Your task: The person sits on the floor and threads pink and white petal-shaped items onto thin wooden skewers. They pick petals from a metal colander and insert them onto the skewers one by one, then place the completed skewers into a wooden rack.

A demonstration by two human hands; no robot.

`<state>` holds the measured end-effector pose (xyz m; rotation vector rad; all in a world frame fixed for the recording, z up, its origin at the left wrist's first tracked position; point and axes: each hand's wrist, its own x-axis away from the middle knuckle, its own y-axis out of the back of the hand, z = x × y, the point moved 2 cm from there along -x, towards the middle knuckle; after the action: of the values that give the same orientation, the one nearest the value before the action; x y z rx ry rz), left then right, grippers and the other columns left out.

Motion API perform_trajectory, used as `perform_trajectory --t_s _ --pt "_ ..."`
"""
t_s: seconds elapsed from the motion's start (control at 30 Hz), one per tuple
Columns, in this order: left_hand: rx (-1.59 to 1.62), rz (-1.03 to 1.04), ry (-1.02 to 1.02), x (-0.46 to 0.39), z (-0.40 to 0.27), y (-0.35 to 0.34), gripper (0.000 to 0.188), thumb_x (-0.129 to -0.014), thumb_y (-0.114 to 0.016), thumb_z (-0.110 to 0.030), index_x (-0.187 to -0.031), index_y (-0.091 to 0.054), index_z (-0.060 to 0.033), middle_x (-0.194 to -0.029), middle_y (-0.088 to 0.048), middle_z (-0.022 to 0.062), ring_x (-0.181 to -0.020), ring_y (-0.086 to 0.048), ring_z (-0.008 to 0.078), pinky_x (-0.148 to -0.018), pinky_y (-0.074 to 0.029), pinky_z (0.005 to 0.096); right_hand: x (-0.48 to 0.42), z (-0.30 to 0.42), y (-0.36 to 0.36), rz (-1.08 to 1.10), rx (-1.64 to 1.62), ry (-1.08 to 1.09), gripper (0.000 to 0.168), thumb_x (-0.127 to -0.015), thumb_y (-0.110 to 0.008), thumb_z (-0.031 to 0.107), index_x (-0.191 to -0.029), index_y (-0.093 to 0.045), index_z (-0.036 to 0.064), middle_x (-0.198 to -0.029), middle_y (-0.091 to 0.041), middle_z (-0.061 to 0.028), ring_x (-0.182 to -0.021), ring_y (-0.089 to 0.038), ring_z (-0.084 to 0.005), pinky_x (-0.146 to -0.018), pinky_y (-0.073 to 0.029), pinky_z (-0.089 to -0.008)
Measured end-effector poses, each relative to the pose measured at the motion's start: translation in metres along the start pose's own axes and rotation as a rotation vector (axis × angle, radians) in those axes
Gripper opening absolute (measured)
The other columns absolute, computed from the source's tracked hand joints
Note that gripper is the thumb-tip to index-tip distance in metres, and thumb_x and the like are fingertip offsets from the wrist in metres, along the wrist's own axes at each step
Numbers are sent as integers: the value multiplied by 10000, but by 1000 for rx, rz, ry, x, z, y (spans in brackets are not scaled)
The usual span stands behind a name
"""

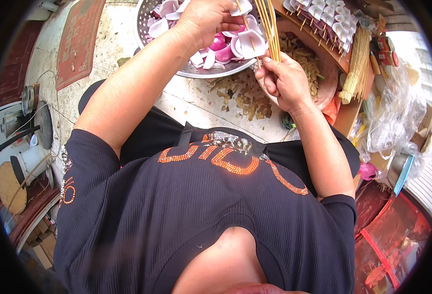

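My right hand [289, 79] grips a bundle of thin bamboo skewers [271, 29] that points upward. The same hand also holds the lower end of one separate skewer, which runs through a pale purple onion piece [252, 44]. At the top edge, my left hand [208, 22] has its fingers at another onion piece [241, 7] on that skewer, partly cut off by the frame. Both hands are over or beside a perforated metal colander [140, 29]. Inside it lie many loose red onion pieces [210, 58], some partly hidden by my left hand and forearm.
Skewered onion pieces [328, 16] lie in rows on a brown board at upper right, beside a bundle of bamboo skewers [359, 58]. A basin [328, 88] holds peelings; more peelings [251, 104] litter the floor. Clear plastic bags [396, 106] lie right, a red mat [79, 44] left.
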<state>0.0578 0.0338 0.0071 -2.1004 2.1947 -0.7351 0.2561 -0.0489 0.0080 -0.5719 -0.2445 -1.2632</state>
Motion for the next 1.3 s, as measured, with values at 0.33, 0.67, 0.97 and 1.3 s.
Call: perform_trajectory --t_s 0.33,0.67,0.97,1.3 --pt "-67 -6 -43 0 3 -3 226 -872 -579 -78 -1067 -501 6 -946 -626 121 -812 -660 220 -702 -567 309 5 6 -7 1 3 32 110 -908 -569 126 -932 -554 20 -703 -622 -81 -418 -464 -57 -343 -317 -176" --pt "-199 136 75 10 -2 -8 211 -858 -622 -111 -1025 -534 -17 -842 -629 76 -706 -648 138 -619 -553 250 14 13 -8 72 -74 114 119 -887 -605 144 -917 -576 33 -634 -603 -41 -404 -475 -56 -356 -323 -173" --pt "-74 161 140 13 -6 -21 149 -828 -588 -99 -967 -555 -55 -782 -641 97 -621 -632 198 -566 -547 328 11 24 -4 14 -66 137 102 -893 -582 139 -915 -568 40 -613 -567 -14 -403 -445 -54 -356 -315 -181" --pt "-638 52 27 -19 11 3 304 -830 -657 -198 -1065 -596 -15 -861 -650 60 -673 -630 124 -589 -510 250 16 30 0 -19 -123 142 106 -925 -530 124 -974 -537 30 -639 -538 -21 -414 -421 -68 -374 -334 -178"
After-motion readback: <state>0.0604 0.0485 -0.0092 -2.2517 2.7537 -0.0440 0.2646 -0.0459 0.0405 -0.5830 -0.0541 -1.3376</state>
